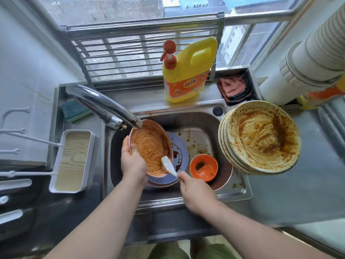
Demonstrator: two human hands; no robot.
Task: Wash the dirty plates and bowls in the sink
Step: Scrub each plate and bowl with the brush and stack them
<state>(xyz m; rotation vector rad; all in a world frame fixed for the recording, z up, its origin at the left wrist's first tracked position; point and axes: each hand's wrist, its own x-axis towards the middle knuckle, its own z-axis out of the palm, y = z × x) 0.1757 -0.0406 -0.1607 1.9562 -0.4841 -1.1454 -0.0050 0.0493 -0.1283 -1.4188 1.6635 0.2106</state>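
Observation:
A pink bowl (pixel 149 144) smeared with orange-brown sauce is tilted over the steel sink (pixel 220 120), just under the tap. My left hand (pixel 131 161) grips its left rim, thumb inside. My right hand (pixel 196 191) holds a white-handled dish brush (pixel 169 164) whose bristles press on the bowl's lower inside. Under the bowl lies a blue plate (pixel 180 146) with dark stains. A small orange bowl (pixel 203 167) with sauce sits right of it in the sink. A stack of several dirty cream plates (pixel 261 137) rests on the sink's right edge.
A chrome tap (pixel 104 105) arches over the sink from the left. A yellow detergent bottle (pixel 188 71) stands behind the sink, beside a pink cloth (pixel 234 88) in a holder. A green sponge (pixel 75 111) and a white tray (pixel 72 161) are at the left.

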